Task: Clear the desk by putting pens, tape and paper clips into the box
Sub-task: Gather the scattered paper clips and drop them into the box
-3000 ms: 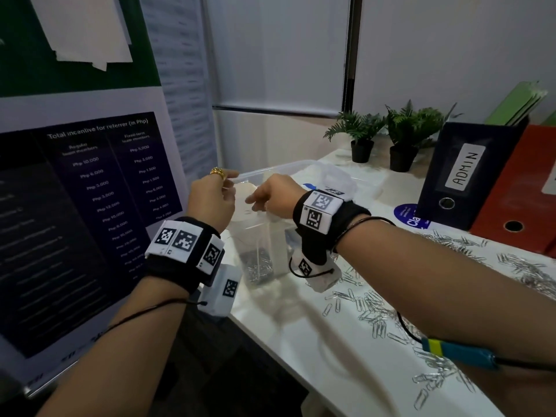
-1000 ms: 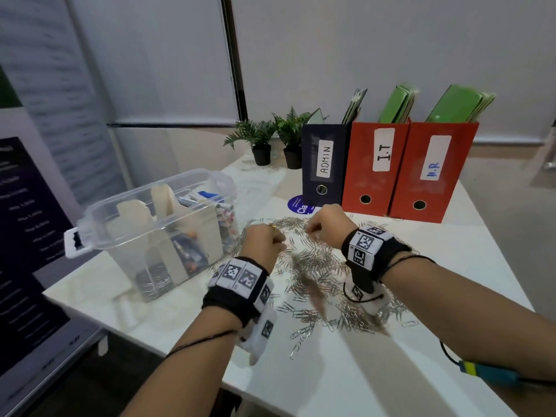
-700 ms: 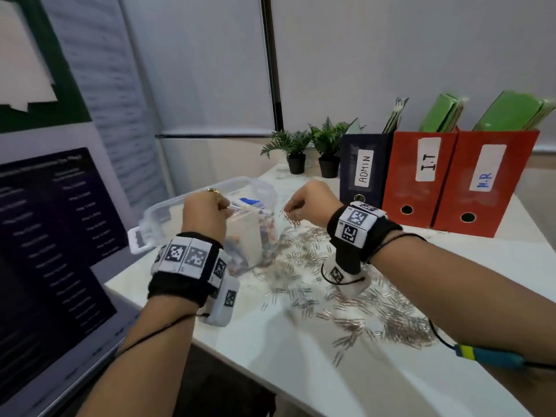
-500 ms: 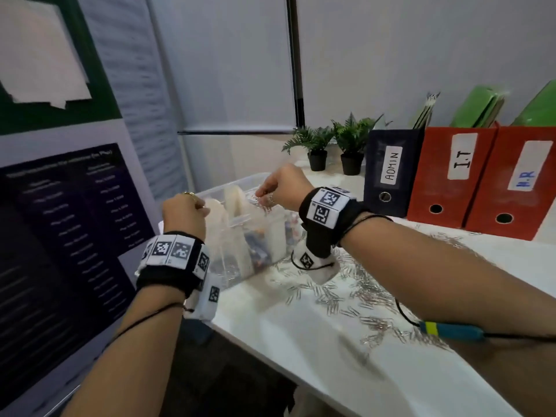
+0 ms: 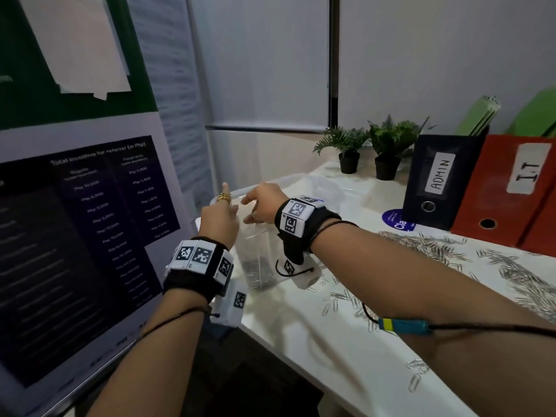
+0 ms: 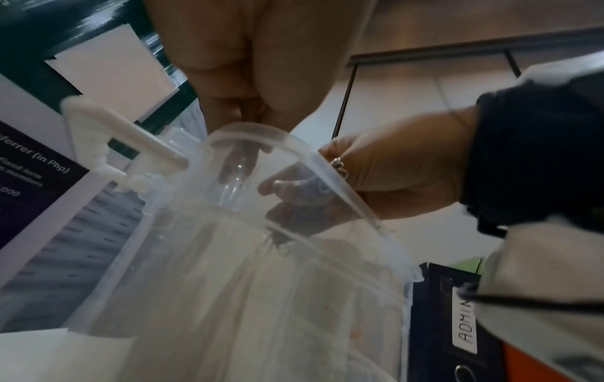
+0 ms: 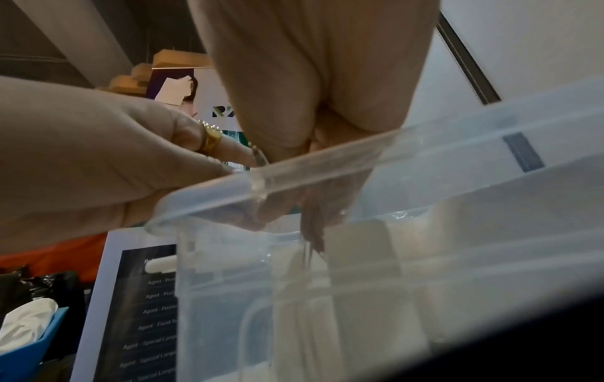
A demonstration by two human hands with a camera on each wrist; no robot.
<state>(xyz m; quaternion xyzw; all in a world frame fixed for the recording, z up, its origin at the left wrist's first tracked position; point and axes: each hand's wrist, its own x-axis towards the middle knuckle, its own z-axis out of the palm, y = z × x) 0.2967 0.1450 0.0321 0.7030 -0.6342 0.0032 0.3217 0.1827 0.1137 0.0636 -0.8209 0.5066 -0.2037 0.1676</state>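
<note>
White desk (image 5: 307, 350) is carrying a clear plastic box (image 5: 328, 188), mouth facing up, clips piling inside; left hand (image 5: 219, 219) and right hand (image 5: 264, 203) are hovering spread above it; silver paper clips (image 5: 421, 245) are lying scattered.

The near wall of the clear box (image 5: 258, 251) is being hidden by both wrists in the head view. The right hand's fingers (image 7: 314, 206) are being blurred behind the plastic rim, so their contents cannot be told. The red binder (image 5: 505, 188) is being cut off by the right edge.
</note>
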